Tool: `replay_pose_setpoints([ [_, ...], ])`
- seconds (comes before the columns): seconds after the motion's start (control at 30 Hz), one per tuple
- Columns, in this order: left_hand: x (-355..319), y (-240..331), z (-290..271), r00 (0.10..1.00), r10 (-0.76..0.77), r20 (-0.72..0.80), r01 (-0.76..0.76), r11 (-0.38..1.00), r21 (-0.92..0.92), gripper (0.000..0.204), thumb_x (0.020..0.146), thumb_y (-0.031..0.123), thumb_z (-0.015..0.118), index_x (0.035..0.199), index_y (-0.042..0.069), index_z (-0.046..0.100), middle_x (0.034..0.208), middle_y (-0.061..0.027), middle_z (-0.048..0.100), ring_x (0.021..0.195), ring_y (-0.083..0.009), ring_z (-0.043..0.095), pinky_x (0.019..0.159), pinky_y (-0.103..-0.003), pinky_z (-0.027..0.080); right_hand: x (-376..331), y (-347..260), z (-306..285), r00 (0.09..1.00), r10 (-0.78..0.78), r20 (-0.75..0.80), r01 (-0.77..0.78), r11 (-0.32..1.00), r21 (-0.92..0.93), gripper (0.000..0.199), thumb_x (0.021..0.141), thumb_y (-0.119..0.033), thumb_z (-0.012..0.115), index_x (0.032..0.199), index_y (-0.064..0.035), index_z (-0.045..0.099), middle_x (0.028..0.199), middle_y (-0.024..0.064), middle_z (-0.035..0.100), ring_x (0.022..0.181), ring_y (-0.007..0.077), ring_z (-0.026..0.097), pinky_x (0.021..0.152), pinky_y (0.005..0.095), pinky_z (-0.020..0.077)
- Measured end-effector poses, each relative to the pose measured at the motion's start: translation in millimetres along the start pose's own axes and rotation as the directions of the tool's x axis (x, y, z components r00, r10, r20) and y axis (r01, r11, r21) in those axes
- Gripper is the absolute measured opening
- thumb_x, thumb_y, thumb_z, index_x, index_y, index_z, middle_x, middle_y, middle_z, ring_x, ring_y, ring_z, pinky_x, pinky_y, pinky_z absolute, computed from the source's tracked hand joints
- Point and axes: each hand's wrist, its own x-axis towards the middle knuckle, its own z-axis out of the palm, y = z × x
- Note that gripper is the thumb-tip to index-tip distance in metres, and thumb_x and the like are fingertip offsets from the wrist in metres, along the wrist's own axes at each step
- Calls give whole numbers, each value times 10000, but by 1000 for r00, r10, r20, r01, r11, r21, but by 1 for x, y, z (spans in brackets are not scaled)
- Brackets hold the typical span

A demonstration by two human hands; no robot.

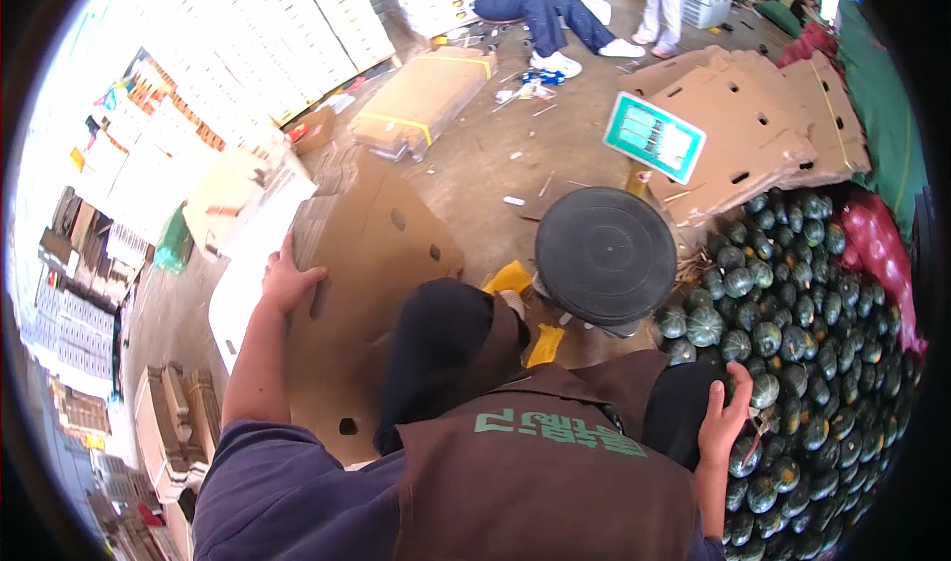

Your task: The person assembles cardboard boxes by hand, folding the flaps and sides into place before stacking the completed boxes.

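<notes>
Cardboard box (357,304), one of several, meets the left hand (287,281), grip unclear from here; dozens of squashes (794,343) lie beside the right hand (722,424), fingers parted.

At your left, brown cardboard (367,313) stands upright, pierced by small holes (348,426); at your right, dark-green pumpkins (794,343), some orange-patched, lie heaped.

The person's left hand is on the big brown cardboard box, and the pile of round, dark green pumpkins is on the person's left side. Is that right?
Not quite: the pile of round, dark green pumpkins is on the person's right side, as the head view shows. The left hand is on the big brown cardboard box.
</notes>
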Motion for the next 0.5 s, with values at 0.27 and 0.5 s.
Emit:
replay_pose_setpoints([
  [0.27,-1,5,-1,988,123,95,-132,987,95,1022,586,396,699,1408,160,140,1305,-243,298,1188,-402,343,994,-425,309,20,-24,13,987,-90,134,109,984,-142,179,839,-97,541,982,10,535,973,135,550,921,260,515,840,326,397],
  [0.5,-51,-15,-5,993,99,59,-105,990,94,1026,581,417,706,1408,195,141,1352,-257,229,1227,-439,274,995,-513,260,7,-5,6,994,5,110,1,998,-57,160,849,-77,517,973,20,542,935,125,566,861,243,534,805,319,416],
])
